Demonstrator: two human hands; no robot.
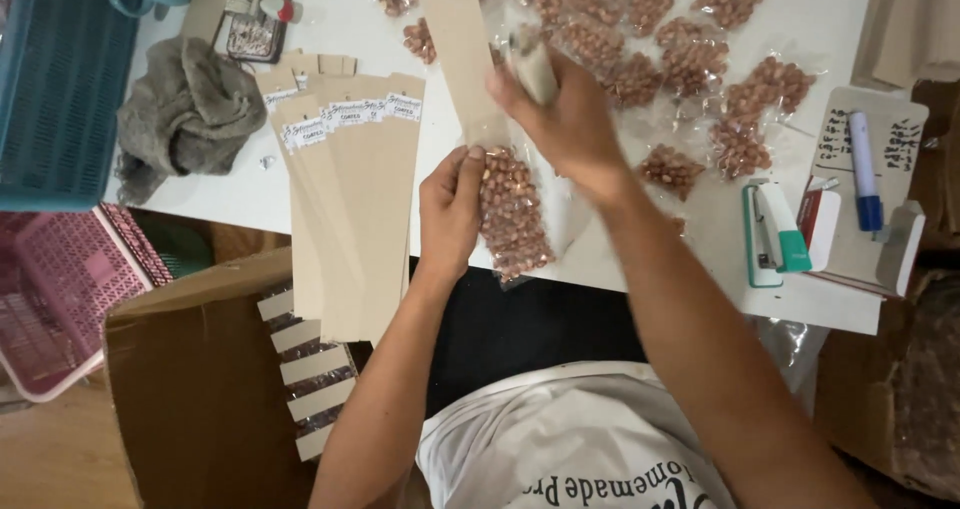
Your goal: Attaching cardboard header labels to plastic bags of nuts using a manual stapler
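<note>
Left hand (450, 209) pinches the peanut bag (512, 214) at frame centre against the cardboard strip (462, 54); right hand (565, 119) grips a stapler (532, 67) above. Keeping bag top square under the strip would seem best.

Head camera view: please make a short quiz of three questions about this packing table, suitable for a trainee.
1. True or false: the left hand pinches the top of a clear bag of peanuts at the lower end of a tan card strip.
2. Which item lies to the right of the white and green stapler? A) grey cloth B) blue marker C) pink basket
3. Fill in: the right hand holds a small ____ against the card strip.

Key
1. True.
2. B, the blue marker.
3. Stapler; it is partly hidden, so this is a probable reading.
</note>
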